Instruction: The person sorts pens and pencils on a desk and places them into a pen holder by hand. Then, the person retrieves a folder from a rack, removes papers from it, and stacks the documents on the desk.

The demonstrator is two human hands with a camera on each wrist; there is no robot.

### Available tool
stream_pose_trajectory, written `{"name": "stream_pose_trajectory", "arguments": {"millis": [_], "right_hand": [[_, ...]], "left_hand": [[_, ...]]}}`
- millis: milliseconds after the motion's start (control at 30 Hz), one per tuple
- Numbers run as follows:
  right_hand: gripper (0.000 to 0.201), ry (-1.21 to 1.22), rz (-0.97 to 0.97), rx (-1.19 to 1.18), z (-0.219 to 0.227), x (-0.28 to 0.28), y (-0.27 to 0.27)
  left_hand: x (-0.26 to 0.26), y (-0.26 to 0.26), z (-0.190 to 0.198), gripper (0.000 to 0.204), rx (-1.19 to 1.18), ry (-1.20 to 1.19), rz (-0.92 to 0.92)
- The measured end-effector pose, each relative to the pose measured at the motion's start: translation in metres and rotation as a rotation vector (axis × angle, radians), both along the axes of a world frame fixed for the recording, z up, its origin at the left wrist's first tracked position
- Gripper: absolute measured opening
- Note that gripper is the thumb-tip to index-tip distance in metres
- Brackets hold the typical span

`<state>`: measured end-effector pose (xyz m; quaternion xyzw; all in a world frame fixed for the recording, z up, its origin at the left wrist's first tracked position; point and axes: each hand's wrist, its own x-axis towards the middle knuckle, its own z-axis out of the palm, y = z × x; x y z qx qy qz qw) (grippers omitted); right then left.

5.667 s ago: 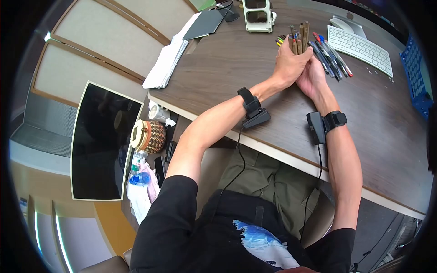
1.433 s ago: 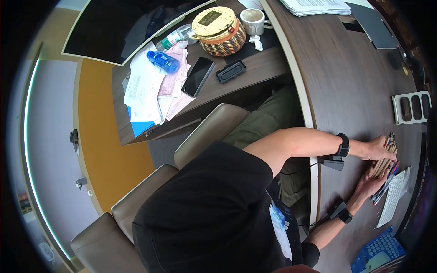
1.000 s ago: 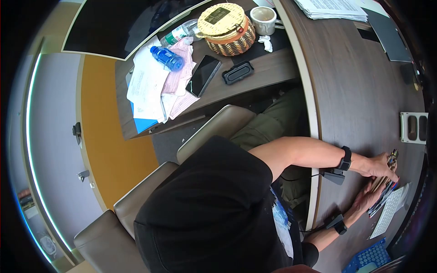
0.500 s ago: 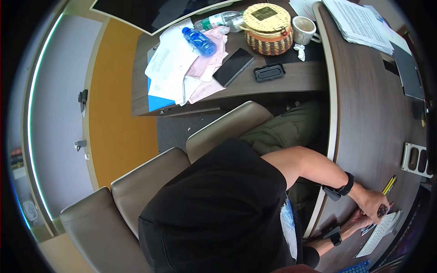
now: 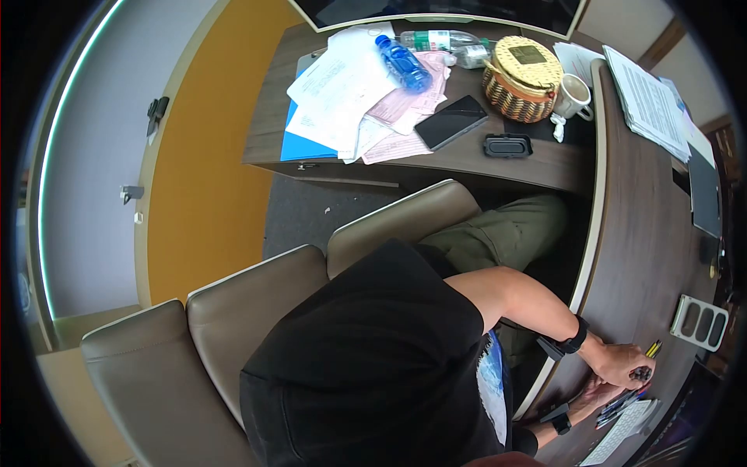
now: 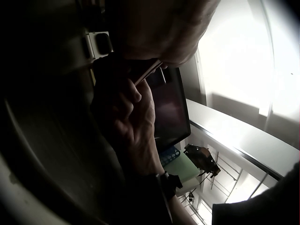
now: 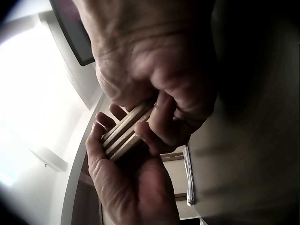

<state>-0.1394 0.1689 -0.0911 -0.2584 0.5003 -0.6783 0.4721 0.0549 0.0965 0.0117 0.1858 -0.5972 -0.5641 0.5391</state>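
Pencils (image 5: pixel 640 374) have tipped: 1.4 s ago the head view showed mostly their sides, now mostly their ends; camera has swung too. They're held between both hands, above or on the surface (image 5: pixel 638 249), can't tell which. Left grip (image 5: pixel 621 364) is curled round them; right grip (image 5: pixel 593 393) has fingers closed on them too, per its wrist view, little gap.

Risks, near to far: pencils are a loose stack, so uneven squeeze or one hand easing first could let inner ones slide out. Left side is likely the main hold; don't trust it alone. Yellow sticks (image 5: pixel 654 349) lie just past left grip; a knuckle could roll them. Pens (image 5: pixel 618 409) are just beside right grip; a low sweep would scatter or mix them. Keyboard (image 5: pixel 620 436) is right behind the pens, so a dropped pencil could land on keys.

Edges: pale rim (image 5: pixel 585 292) runs under the forearms; left wrist camera (image 5: pixel 551 347) overlaps it in view, clearance unclear, could catch on a pull back. Best room: bare wood from left grip toward papers (image 5: pixel 650 109). Holder (image 5: pixel 699 323) bounds the far side; screen (image 5: pixel 678 420) blocks reach past keyboard.
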Motion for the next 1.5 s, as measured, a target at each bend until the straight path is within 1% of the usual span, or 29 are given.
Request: {"name": "stream_pose_trajectory", "arguments": {"millis": [100, 167, 200, 233, 300, 333, 400, 533, 600, 733, 800, 833, 900, 933, 1000, 1133, 1200, 1233, 1300, 1433, 1500], "right_hand": [[0.047, -0.005, 0.016, 0.015, 0.001, 0.009, -0.013], [0.047, -0.005, 0.022, 0.029, 0.001, 0.014, -0.017], [0.047, -0.005, 0.022, 0.038, 0.002, 0.016, -0.017], [0.047, -0.002, 0.018, 0.050, 0.004, 0.017, -0.014], [0.047, 0.000, 0.015, 0.069, 0.004, 0.022, -0.014], [0.047, 0.001, 0.014, 0.076, 0.005, 0.025, -0.015], [0.047, 0.005, 0.010, 0.092, 0.008, 0.031, -0.018], [0.047, 0.009, -0.007, 0.133, 0.015, 0.044, -0.016], [0.047, 0.007, -0.016, 0.151, 0.015, 0.051, -0.015], [0.046, 0.012, -0.033, 0.192, 0.023, 0.064, -0.014], [0.046, 0.014, -0.040, 0.207, 0.025, 0.072, -0.016], [0.046, 0.014, -0.042, 0.216, 0.026, 0.076, -0.017], [0.046, 0.015, -0.049, 0.236, 0.029, 0.084, -0.017], [0.046, 0.016, -0.054, 0.245, 0.032, 0.088, -0.016], [0.046, 0.016, -0.064, 0.262, 0.034, 0.096, -0.017], [0.046, 0.011, -0.044, 0.278, 0.035, 0.105, -0.019], [0.046, 0.005, -0.022, 0.291, 0.040, 0.109, -0.019], [0.046, 0.000, -0.010, 0.296, 0.040, 0.111, -0.020], [0.046, -0.011, 0.015, 0.305, 0.039, 0.116, -0.024], [0.046, -0.032, 0.065, 0.329, 0.039, 0.126, -0.032], [0.046, -0.045, 0.088, 0.341, 0.036, 0.132, -0.036]], "left_hand": [[0.014, -0.002, 0.000, 0.023, -0.082, 0.001, -0.005], [0.021, 0.001, 0.005, 0.019, -0.092, 0.145, -0.023], [0.026, 0.003, 0.009, 0.017, -0.015, 0.153, -0.037], [0.030, 0.004, 0.013, 0.017, -0.014, 0.157, -0.034], [0.041, 0.001, 0.016, 0.017, 0.173, 0.170, -0.005], [0.046, 0.001, 0.018, 0.017, 0.170, 0.174, -0.002], [0.058, 0.001, 0.021, 0.017, 0.271, 0.255, 0.035], [0.075, -0.003, 0.028, 0.018, 0.345, 0.235, 0.111], [0.077, -0.004, 0.024, 0.019, 0.374, 0.341, 0.108], [0.076, -0.002, 0.025, 0.019, 0.421, 0.338, 0.157], [0.070, -0.004, 0.018, 0.022, 0.248, 0.172, 0.457], [0.070, -0.007, 0.013, 0.022, 0.248, 0.175, 0.460], [0.089, -0.009, 0.017, 0.023, 0.329, 0.295, 0.106], [0.097, -0.007, 0.023, 0.023, 0.329, 0.297, 0.107], [0.108, -0.006, 0.028, 0.024, 0.328, 0.287, 0.017], [0.105, -0.010, 0.024, 0.028, 0.260, 0.271, 0.006], [0.096, -0.010, 0.022, 0.029, 0.174, 0.197, 0.003], [0.091, -0.011, 0.019, 0.029, 0.174, 0.197, 0.002], [0.086, -0.012, 0.015, 0.032, 0.080, 0.041, 0.099], [0.085, -0.013, 0.016, 0.035, 0.063, 0.002, 0.069], [0.087, -0.013, 0.019, 0.036, -0.011, -0.112, 0.042]]}}
